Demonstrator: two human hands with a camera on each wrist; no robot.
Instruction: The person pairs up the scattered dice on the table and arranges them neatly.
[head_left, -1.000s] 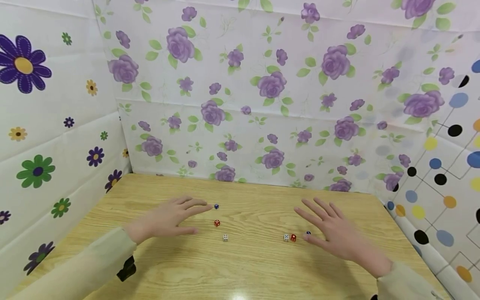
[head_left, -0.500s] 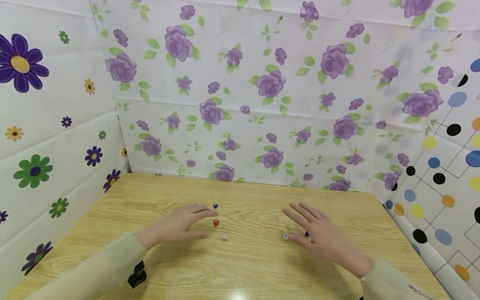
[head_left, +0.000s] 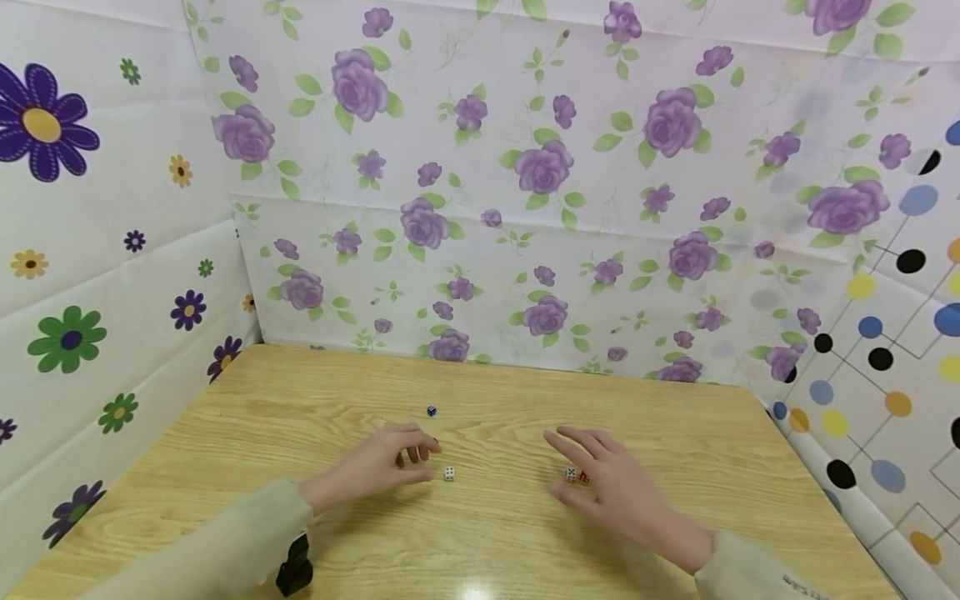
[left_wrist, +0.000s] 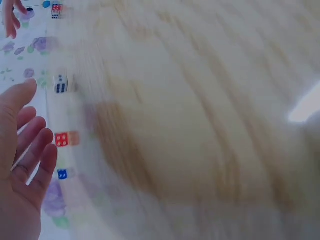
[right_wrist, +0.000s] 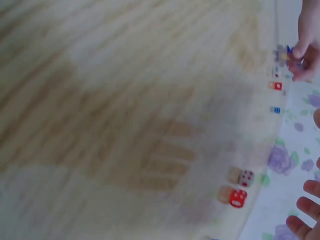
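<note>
Left hand: thumb and fingers apart, fingers loosely bent, holding nothing; thumb tip near the left white die.
Right hand: thumb and forefinger apart, fingers extended, holding nothing; just beside the right white die.
Left dice: left blue die farthest from the person, then the left red die, then the left white die, all apart on the wooden table.
Right dice: right white die and right red die close together on the table beneath the right hand's spread fingers.
Pips: four on a face of the left red die in the left wrist view; five, set crosswise, on the right white die in the head view.
Sleeve marking: dark, letter-like strip on the right sleeve; too small to read.
Hidden: left red die, nearly covered by the left fingers in the head view; right red die, partly covered by the right hand.
Cut off: blue sliver at the right wrist view's lower edge; both forearms at the head view's lower edge.
Hard to make out: black object beneath the left cuff.
Backdrop: rose-printed cloth behind the table.
</note>
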